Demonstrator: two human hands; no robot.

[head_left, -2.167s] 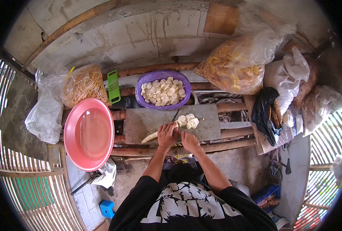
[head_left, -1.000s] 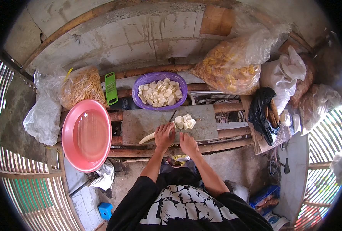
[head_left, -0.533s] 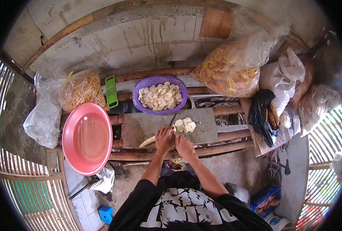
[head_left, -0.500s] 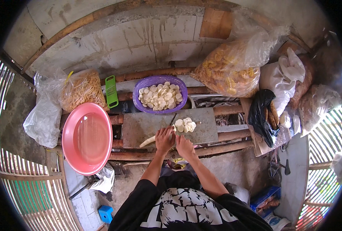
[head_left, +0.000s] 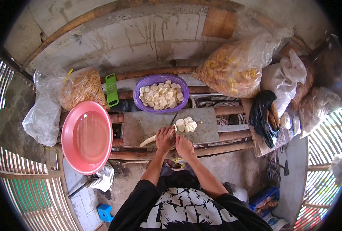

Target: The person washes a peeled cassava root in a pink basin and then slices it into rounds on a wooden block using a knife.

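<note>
On a grey board (head_left: 134, 125), my left hand (head_left: 164, 138) presses its fingers round a long, peeled white root (head_left: 148, 141), whose thin end sticks out leftward. Just right of it, my right hand (head_left: 184, 147) is closed on what looks like a knife, its blade mostly hidden between the hands. A small pile of round white slices (head_left: 185, 124) lies beyond my fingertips. Behind the board sits a purple oval basin (head_left: 139, 99) full of similar slices.
A pink basin (head_left: 66, 136) of water stands left, with filled bags (head_left: 82, 86) and a green slicer (head_left: 111, 89) behind. On the right are a large bag of yellow chips (head_left: 228, 77), sacks (head_left: 279, 82) and a black bag (head_left: 261, 119). Bamboo poles (head_left: 232, 145) form the bench.
My right hand has drawn slightly closer to my left hand over the last seconds. My left hand stays on the root. The whole view has shifted slightly.
</note>
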